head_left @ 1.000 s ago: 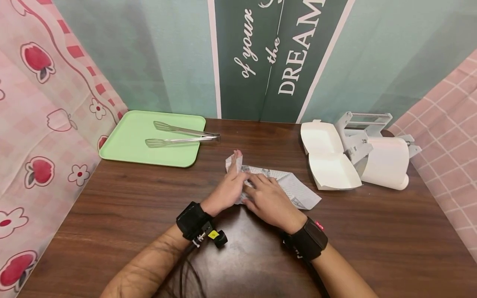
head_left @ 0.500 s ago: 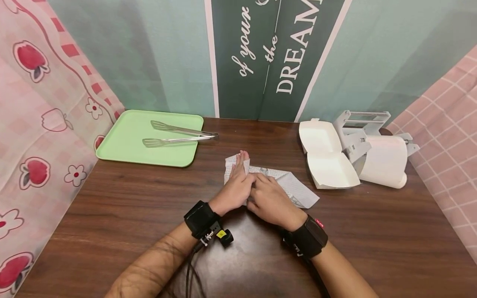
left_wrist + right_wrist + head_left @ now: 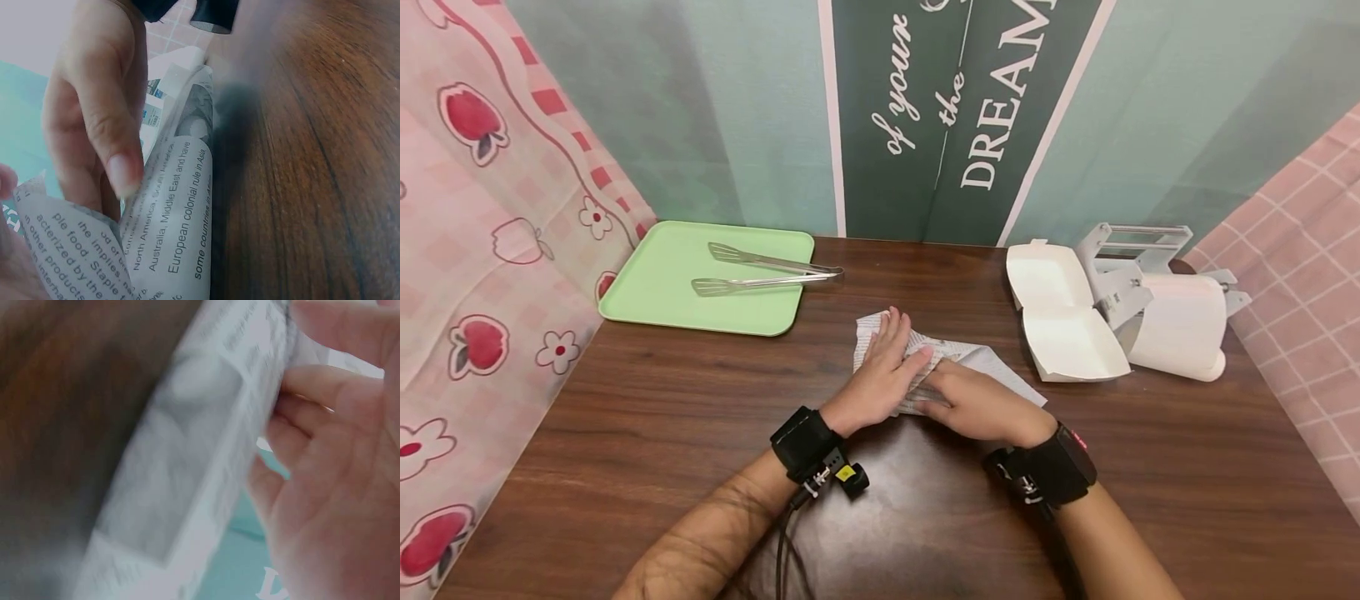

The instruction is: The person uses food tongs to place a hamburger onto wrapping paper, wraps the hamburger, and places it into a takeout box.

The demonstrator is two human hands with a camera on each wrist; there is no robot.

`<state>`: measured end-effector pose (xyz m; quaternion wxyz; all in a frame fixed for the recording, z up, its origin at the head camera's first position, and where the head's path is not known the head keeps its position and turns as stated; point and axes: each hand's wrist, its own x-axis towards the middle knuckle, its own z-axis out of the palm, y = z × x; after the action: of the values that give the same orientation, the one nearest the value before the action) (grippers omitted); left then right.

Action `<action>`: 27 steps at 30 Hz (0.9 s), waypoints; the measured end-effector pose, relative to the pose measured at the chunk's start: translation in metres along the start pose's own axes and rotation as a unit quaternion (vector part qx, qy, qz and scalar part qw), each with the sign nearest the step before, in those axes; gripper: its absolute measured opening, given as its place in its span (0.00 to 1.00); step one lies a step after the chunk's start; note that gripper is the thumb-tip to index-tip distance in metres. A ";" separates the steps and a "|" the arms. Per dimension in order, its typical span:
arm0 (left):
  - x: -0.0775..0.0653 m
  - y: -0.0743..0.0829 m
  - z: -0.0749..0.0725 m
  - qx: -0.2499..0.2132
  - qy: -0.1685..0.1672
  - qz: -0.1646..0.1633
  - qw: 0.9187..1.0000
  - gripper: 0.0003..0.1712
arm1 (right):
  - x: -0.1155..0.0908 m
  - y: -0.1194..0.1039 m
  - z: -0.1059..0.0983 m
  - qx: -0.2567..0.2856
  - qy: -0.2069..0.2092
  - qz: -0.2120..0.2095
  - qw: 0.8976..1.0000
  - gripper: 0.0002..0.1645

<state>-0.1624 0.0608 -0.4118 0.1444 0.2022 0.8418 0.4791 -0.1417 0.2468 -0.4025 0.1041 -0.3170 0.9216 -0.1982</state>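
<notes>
A dark brown wood-grain table (image 3: pixel 685 400) fills the near scene; behind it hangs a teal backdrop (image 3: pixel 760 125) with a dark lettered panel (image 3: pixel 917 208). A pink apple-and-flower cloth (image 3: pixel 550 233) borders the left, a pink tile-pattern surface (image 3: pixel 1300 275) the right. At far left, metal tongs (image 3: pixel 775 282) lie on a green tray (image 3: pixel 655 275), handles past its rim. At far right, an open white clamshell box (image 3: pixel 1075 343) sits beside a white roll (image 3: pixel 1180 325) in a metal holder (image 3: pixel 1116 304). Mid-table lies a folded sheet of printed paper (image 3: pixel 996 364). The left hand (image 3: pixel 880 375) lies on its left part, fingers extended, grasping nothing. The right hand (image 3: pixel 981 404) touches its middle; whether it pinches the sheet, I cannot tell. Compared with half a second ago, the right hand sits farther right, and the flap upright beside the left fingers no longer stands there.
</notes>
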 end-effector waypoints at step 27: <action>-0.005 -0.017 -0.004 0.300 -0.009 0.066 0.952 0.29 | -0.011 0.006 -0.017 -0.070 -0.019 0.063 0.995 0.22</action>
<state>-0.1630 0.0479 -0.4239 0.0526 0.2953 0.9302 0.2115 -0.1416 0.2633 -0.3892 0.1115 -0.2686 0.9492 -0.1199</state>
